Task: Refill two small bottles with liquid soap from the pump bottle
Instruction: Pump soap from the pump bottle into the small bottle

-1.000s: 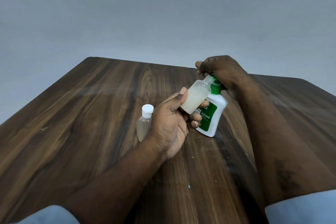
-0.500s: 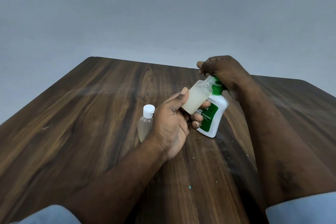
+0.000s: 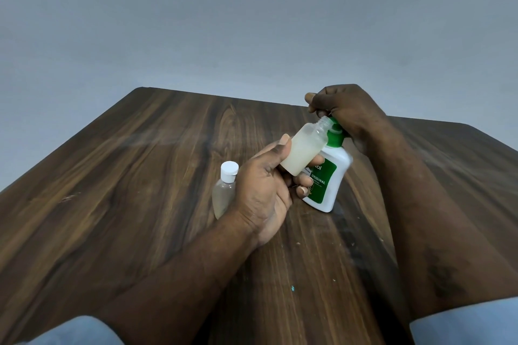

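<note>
A wooden table (image 3: 140, 176) lies beneath both hands. The right hand (image 3: 347, 112) curls over the pump bottle (image 3: 328, 185)'s green head. The left hand (image 3: 263, 193) grips an uncapped small bottle (image 3: 304, 150), its mouth tilted to the pump. A capped small bottle (image 3: 224, 190) stands partly hidden behind the left hand.

Dark wooden table (image 3: 112, 204), capped small bottle (image 3: 224, 193) and pump bottle (image 3: 325, 185) standing on it

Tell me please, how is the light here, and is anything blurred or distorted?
Head view: soft, even light, faint pale sheen on the table; head view: wide lens splays the table edges; head view: pump bottle smeared at its right edge, open small bottle sharp.
</note>
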